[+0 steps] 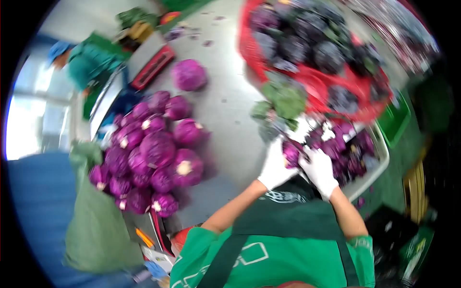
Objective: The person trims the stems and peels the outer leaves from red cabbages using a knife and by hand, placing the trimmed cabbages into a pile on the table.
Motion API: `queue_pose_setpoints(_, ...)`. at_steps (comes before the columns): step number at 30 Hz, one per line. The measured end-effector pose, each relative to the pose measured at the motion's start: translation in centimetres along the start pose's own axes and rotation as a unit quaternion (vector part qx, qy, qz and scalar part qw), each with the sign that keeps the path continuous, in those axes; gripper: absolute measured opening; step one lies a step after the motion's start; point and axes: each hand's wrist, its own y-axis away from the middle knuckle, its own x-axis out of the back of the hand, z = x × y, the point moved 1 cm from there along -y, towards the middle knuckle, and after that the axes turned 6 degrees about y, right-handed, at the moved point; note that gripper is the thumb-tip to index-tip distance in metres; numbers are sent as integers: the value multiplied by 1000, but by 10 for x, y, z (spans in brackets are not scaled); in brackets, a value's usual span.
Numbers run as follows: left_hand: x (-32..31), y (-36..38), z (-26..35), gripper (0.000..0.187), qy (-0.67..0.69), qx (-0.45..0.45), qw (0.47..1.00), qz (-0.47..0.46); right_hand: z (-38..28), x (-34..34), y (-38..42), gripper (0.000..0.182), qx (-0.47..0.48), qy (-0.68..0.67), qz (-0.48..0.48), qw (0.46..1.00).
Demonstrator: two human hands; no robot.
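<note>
A red cabbage [290, 154] is held close in front of my apron. My left hand [275, 168], in a white glove, wraps round its left side. At its right side is my right hand [319, 170], also gloved, with the fingers closed on a dark strip [301, 148]; whether that is a leaf or a tool I cannot make out. Just beyond the hands, green outer leaves [285, 101] lie on the metal table [228, 91]. Beside my right hand a pale tray [383, 156] holds purple leaves and trimmings [343, 149].
Trimmed red cabbages [156, 149] are piled at the left, one cabbage [188, 75] apart. A red mesh sack [312, 86] of untrimmed cabbages lies at the back right. A scale [152, 67] and a person in teal [91, 62] are far left. A green crate [396, 120] stands right.
</note>
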Motion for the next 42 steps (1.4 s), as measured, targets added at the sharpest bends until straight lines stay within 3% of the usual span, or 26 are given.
queue_pose_setpoints(2, -3, 0, 0, 98, -15, -1, 999, -36, 1, 2, 1, 22, -29, 31, -38, 998)
queue_pose_setpoints(4, 0, 0, 13, 113, -11, 77, 992, -103, 4, -1, 4, 21, -43, 47, -43, 997)
queue_pose_setpoints(8, -2, -3, 19, 113, -46, 59, 991, -107, 9, 2, 6, 20, -33, -21, 9, 999)
queue_pose_setpoints(10, 3, 0, 16, 111, -60, 35, 992, -110, 30, -2, 2, 22, -81, 24, 38, 996)
queue_pose_setpoints(12, 9, 12, -3, 110, -29, 41, 994, -96, 91, -7, 8, 27, -189, -51, 70, 978)
queue_pose_setpoints(14, 13, 14, -15, 112, 20, 87, 992, -86, 81, 16, 8, 35, -188, -169, 90, 963)
queue_pose_setpoints(16, 15, 5, 0, 113, -15, 103, 991, -88, 44, 32, 5, 43, -150, -208, -15, 966)
queue_pose_setpoints(18, 14, 2, 4, 114, -21, 99, 989, -109, 8, 35, 6, 60, -93, -166, -49, 981)
queue_pose_setpoints(20, 14, 1, 0, 115, -46, 41, 988, -141, 15, -11, 4, 59, -33, -90, 17, 995)
queue_pose_setpoints(21, 15, 1, -1, 115, -48, 41, 988, -141, 15, -7, 2, 48, -32, -129, -45, 990)
queue_pose_setpoints(22, 16, 1, -2, 115, -31, 47, 987, -149, 14, -8, 3, 48, -30, -130, -45, 990)
queue_pose_setpoints(25, 13, 2, -1, 116, -27, 34, 987, -153, 4, -4, 11, 18, 60, 30, 31, 997)
queue_pose_setpoints(26, 10, 2, 0, 116, -39, 13, 987, -153, 7, -8, 10, 18, 62, 31, 30, 997)
queue_pose_setpoints(28, 11, 0, 13, 115, -74, 14, 986, -150, 14, -11, 3, 11, 23, 33, 59, 997)
queue_pose_setpoints(29, 12, 1, 15, 114, -68, 11, 985, -160, 26, -9, -5, 10, -74, 53, 6, 996)
queue_pose_setpoints(30, 13, 0, 16, 114, -63, 7, 984, -168, 56, -21, -7, 13, -53, 37, 93, 994)
queue_pose_setpoints(32, 13, 4, 7, 112, -31, -37, 985, -165, 106, -40, -11, 17, -147, 56, 96, 983)
queue_pose_setpoints(34, 16, 8, 2, 113, -24, -5, 990, -139, 93, -16, -10, 24, -117, 49, 178, 976)
queue_pose_setpoints(36, 19, 7, 0, 110, -29, 13, 989, -146, 55, 16, -6, 31, -113, -28, 142, 983)
queue_pose_setpoints(38, 23, 5, 3, 102, -80, -67, 982, -155, 38, 17, 1, 34, -59, -81, 75, 992)
queue_pose_setpoints(40, 32, 7, 5, 100, -121, -58, 981, -143, 30, 1, 9, 40, -88, -186, -6, 979)
queue_pose_setpoints(42, 37, 12, -8, 102, -33, -15, 991, -130, 32, -24, 13, 43, -109, -167, -3, 980)
